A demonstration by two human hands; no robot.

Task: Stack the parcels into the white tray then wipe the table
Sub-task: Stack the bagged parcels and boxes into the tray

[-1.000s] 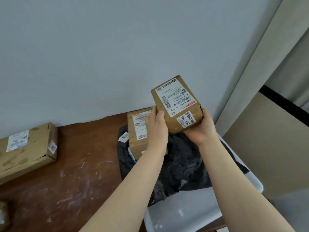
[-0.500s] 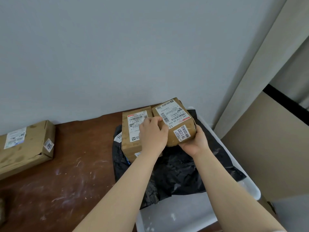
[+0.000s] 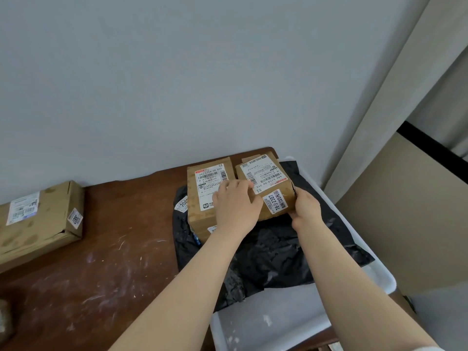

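At the white tray's (image 3: 278, 323) far end, the small cardboard parcel (image 3: 266, 178) sits on a black poly bag (image 3: 273, 252) beside another box (image 3: 205, 178). The left hand (image 3: 235, 206) and right hand (image 3: 305, 207) grip its near corners. It looks stiff and light, best held by opposite sides. A long box (image 3: 43, 219) waits at the table's (image 3: 114, 262) left edge.

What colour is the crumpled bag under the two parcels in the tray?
The bag is black; the head view shows it best.

The tan cardboard parcel (image 3: 266, 173) and the matching tan box (image 3: 198, 219) beside it bear white labels with black barcodes and thin red bars. The crinkled plastic bag (image 3: 278, 252) is glossy black, the plastic tray (image 3: 276, 323) white, and the reddish-brown wooden table (image 3: 114, 249) carries whitish streaks.
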